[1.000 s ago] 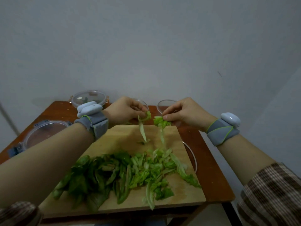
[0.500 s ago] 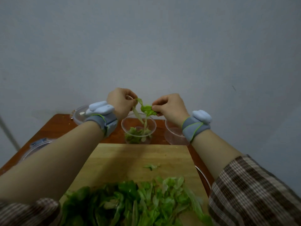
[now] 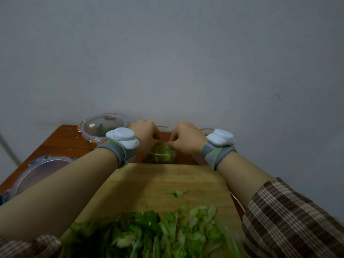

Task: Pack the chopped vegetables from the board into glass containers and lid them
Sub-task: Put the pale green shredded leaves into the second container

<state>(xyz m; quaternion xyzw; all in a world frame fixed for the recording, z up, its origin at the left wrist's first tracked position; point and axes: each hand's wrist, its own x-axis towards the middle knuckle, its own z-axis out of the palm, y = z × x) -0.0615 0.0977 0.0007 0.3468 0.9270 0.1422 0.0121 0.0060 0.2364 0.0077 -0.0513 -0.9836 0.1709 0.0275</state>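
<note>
A pile of chopped green leaves (image 3: 158, 235) lies on the near end of the wooden cutting board (image 3: 149, 181), with one small scrap (image 3: 176, 192) further up it. Just beyond the board stands a round glass container (image 3: 174, 155) partly filled with greens (image 3: 162, 152). My left hand (image 3: 145, 136) and my right hand (image 3: 186, 139) are both over its rim, fingers curled and pinched, fingertips down at the greens inside. The fingertips themselves are partly hidden.
A lidded round container (image 3: 100, 127) stands at the back left of the brown table (image 3: 61, 140). A loose clear lid (image 3: 41, 170) lies at the left edge. Another glass container (image 3: 205, 130) peeks out behind my right wrist. A curved clear rim (image 3: 237, 201) shows beside the board's right edge.
Both hands have carried pinched greens from the board to the glass container and dropped from above it down to its rim. The view has tilted upward.
</note>
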